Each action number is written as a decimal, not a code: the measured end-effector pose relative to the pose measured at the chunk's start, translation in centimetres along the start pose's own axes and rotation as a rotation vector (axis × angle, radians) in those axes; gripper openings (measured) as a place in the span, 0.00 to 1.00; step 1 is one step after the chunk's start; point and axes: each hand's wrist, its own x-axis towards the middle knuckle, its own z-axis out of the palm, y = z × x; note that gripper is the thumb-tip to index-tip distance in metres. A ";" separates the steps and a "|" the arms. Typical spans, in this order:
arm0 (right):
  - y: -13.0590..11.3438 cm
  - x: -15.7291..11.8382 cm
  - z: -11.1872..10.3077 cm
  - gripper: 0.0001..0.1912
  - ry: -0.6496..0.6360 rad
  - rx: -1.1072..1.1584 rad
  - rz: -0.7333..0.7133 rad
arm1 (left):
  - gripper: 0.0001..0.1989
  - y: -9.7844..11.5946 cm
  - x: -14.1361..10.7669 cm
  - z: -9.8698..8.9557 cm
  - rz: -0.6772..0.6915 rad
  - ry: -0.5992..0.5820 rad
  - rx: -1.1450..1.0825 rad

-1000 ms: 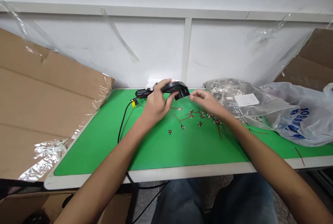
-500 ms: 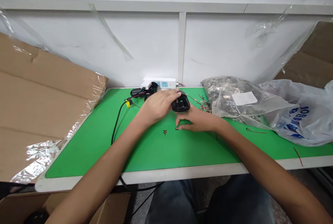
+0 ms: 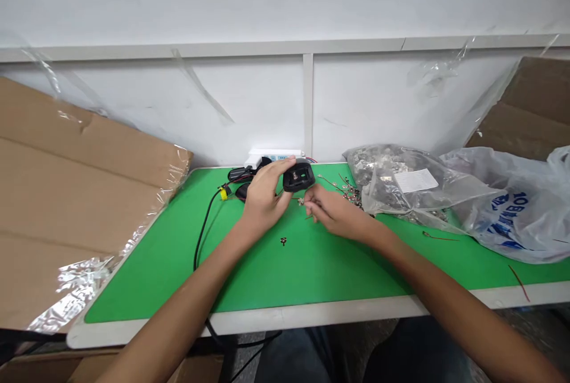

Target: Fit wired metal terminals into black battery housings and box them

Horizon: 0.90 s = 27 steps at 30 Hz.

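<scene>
A black plastic housing (image 3: 299, 177) with a hollow inside is gripped by my left hand (image 3: 266, 192), raised above the green mat. Just right of it, my right hand (image 3: 327, 208) pinches a small metal contact piece (image 3: 301, 201) between thumb and fingers. A thin red wire seems to run from that piece toward the left. Below both hands, another small metal contact (image 3: 284, 241) lies on the mat. Behind my right hand, a loose pile of small metal contacts with red wires (image 3: 352, 193) is spread out.
A white power strip (image 3: 280, 153) stands against the wall, with black parts and a cable with a yellow tag (image 3: 223, 193) in front of it. At right lie a clear bag of metal parts (image 3: 387, 163) and a white plastic bag (image 3: 503, 193). Cardboard (image 3: 89, 181) leans at left.
My right hand has lifted a metal contact off the mat, bringing it beside the housing. My left hand has tilted the housing and moved it slightly left. The camera view has shifted upward.
</scene>
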 end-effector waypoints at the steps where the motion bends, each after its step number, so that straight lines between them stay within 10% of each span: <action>1: -0.2 0.0 -0.2 0.07 0.050 0.104 0.027 | 0.23 0.3 0.0 0.1 -0.073 0.034 -0.011; 11: -1.0 1.1 -0.4 0.16 0.284 0.691 0.380 | 0.21 2.5 -0.3 2.7 -0.716 0.012 -0.676; 27: -0.7 0.9 0.1 0.09 0.489 0.567 0.454 | 0.20 2.7 -1.4 3.9 -0.651 -0.092 -0.626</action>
